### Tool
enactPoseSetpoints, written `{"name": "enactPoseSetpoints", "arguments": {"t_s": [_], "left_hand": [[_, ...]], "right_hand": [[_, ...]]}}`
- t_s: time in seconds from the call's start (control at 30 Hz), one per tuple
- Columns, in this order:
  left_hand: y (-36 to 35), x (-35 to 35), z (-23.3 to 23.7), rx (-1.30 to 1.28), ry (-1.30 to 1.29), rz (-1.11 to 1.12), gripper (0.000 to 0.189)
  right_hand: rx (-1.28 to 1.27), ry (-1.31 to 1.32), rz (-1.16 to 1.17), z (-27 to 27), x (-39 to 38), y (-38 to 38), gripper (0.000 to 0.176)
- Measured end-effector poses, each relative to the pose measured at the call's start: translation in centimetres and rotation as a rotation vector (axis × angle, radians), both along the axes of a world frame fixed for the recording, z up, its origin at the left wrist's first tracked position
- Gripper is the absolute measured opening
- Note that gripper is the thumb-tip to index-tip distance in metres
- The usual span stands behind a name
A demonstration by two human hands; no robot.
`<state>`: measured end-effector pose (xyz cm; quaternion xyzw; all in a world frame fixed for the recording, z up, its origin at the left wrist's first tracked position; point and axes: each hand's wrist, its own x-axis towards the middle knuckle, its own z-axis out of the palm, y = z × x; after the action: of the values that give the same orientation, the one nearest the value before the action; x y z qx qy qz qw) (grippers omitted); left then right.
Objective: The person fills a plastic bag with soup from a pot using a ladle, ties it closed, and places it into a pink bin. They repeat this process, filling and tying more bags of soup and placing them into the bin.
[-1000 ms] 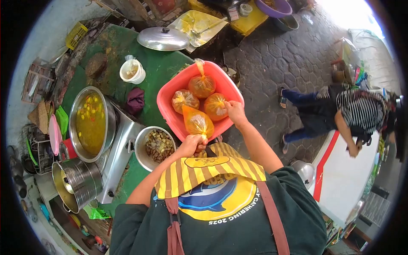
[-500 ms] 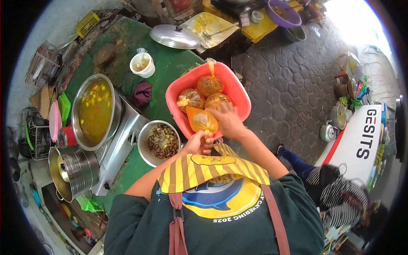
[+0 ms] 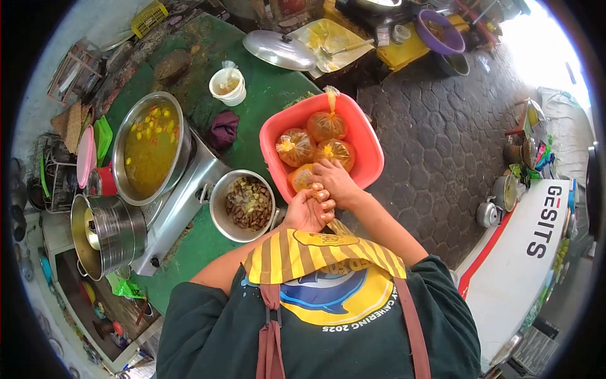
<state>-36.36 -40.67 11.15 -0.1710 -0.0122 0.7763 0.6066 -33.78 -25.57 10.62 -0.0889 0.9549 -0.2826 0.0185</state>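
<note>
A red basin (image 3: 374, 148) holds several knotted clear bags of orange-brown liquid, one bag (image 3: 327, 126) at its back. Over the basin's near edge, my left hand (image 3: 309, 210) is turned palm up with its fingers curled; what they hold, if anything, is hidden. My right hand (image 3: 334, 182) lies just right of it, fingers bent down over the nearest bag (image 3: 300, 177), which the hands partly cover. Left of my left hand stands a metal pot (image 3: 216, 211) with brown chunks.
On the green table (image 3: 252, 120) are a wide bowl of yellow soup (image 3: 148, 151), a steel stove (image 3: 183, 205), a tall pot (image 3: 120, 237), a white tub (image 3: 228, 91), a purple cloth (image 3: 223, 129) and a lid (image 3: 278, 52). A white GESITS panel (image 3: 517, 265) stands right.
The view has shifted, so the basin appears further right. My right hand has drawn closer to my left, over the nearest bag. The person at the right is out of view.
</note>
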Motion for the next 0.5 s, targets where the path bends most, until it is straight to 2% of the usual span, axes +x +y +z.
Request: {"name": "enactPoseSetpoints", "arguments": {"t_s": [0.03,0.1,0.13,0.2,0.23,0.27,0.33,0.47,0.5], "left_hand": [[-0.4,0.0,-1.0,0.000,0.000,-0.001,0.017],[-1.3,-0.1,-3.3,-0.290,0.013,-0.084,0.015],[-1.5,-0.4,-3.7,-0.285,0.013,-0.089,0.015],[-1.7,-0.9,-4.4,-0.723,0.148,-0.196,0.009],[-1.7,-1.2,-4.6,-0.821,0.148,-0.183,0.008],[-1.9,-1.6,-4.6,-0.816,0.132,-0.139,0.009],[-2.1,-2.5,-4.5,-0.817,0.155,-0.085,0.009],[-1.8,-3.5,-5.0,-0.757,0.154,-0.145,0.011],[-1.7,-3.9,-5.2,-0.732,0.147,-0.139,0.013]], "right_hand": [[0.047,-0.016,0.022,-1.2,0.0,-0.4,0.026],[0.091,-0.077,0.040,-2.4,0.4,-1.4,0.023],[0.096,-0.078,0.035,-3.3,0.7,-2.0,0.023],[0.110,0.015,-0.026,-6.0,1.2,-2.5,0.025],[0.182,0.116,-0.062,-7.1,1.3,-2.0,0.029],[0.183,0.112,-0.066,-5.7,0.8,-1.3,0.029],[0.383,0.266,-0.312,-3.1,-0.5,0.8,0.037],[0.416,0.230,-0.249,-3.5,-2.7,4.3,0.045],[0.512,-0.075,-0.182,-4.6,-3.5,5.1,0.054]]}}
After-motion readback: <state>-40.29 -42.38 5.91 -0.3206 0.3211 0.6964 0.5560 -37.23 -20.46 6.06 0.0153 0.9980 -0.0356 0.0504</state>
